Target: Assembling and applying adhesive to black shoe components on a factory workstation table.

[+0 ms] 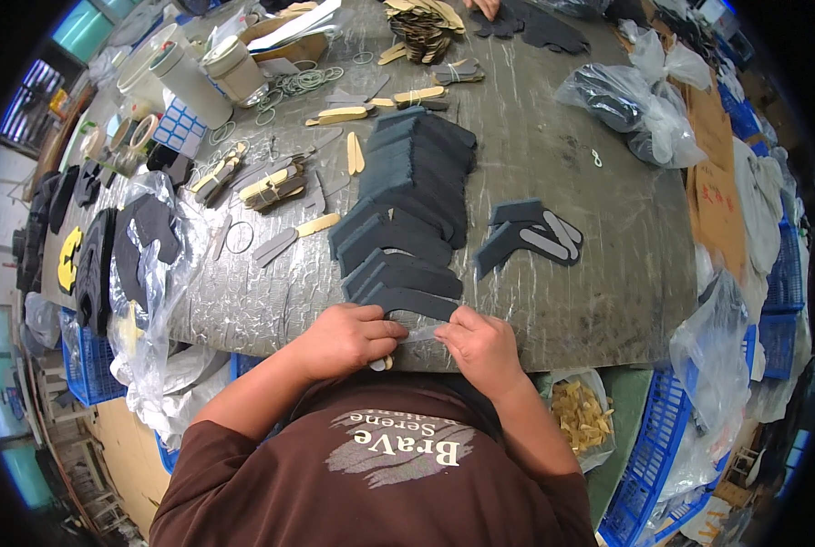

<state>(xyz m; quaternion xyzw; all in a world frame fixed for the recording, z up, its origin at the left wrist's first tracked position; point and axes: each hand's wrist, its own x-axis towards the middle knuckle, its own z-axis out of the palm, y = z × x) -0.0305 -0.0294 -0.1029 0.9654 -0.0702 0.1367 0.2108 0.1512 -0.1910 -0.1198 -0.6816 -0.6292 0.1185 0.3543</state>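
At the near edge of the table, my left hand (356, 335) and my right hand (480, 346) pinch opposite ends of a pale, translucent strip (418, 339). A small tan end pokes out beneath my left hand; what it belongs to is hidden. Just beyond my fingers, a long overlapping row of dark, bent foam-like pieces (412, 182) runs away from me, its nearest piece by my fingertips. To the right lies a smaller group of dark bent pieces (508, 239), with several grey rounded strips (544, 242) on top.
Banded bundles of tan and grey strips (269, 186) lie left of the row. Rubber bands (303, 82) and white containers (234, 71) stand farther back. Plastic bags (640, 105) sit at right, a blue crate (649, 456) below. Another person's hand (488, 7) shows at the far edge.
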